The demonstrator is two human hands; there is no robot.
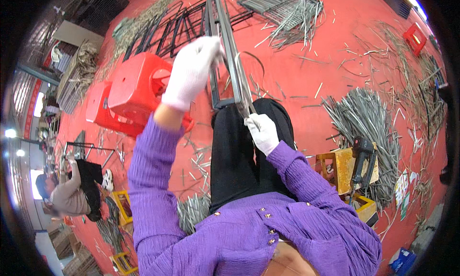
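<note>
A: What are the hands doing?

B: The right hand (262, 132) is gripping the lower ends of some grey strips (232, 53), probably to stop them slipping. The left hand (194, 67) is hovering beside the strips with its fingers bent; it's blurring, so I can't tell whether it's pinching anything.

A: And where are those strips lying?

B: They're running along a dark metal frame (214, 91), which is pointing away from the body.

A: Why is it sitting so close?

B: Its near end is meeting the knees of the black trousers (230, 161); I'm guessing the legs are steadying it, leaving both hands free.

A: What's standing further out?

B: Red stools (136, 86) are standing to the left. On the right, a black tool (364, 163) is resting on a yellow stand (341, 166), likely for easy reach, and a loose strip bundle (366, 127) is lying behind it on the red floor (297, 70). More black frames (167, 24) are lying ahead, perhaps kept out of the way.
</note>
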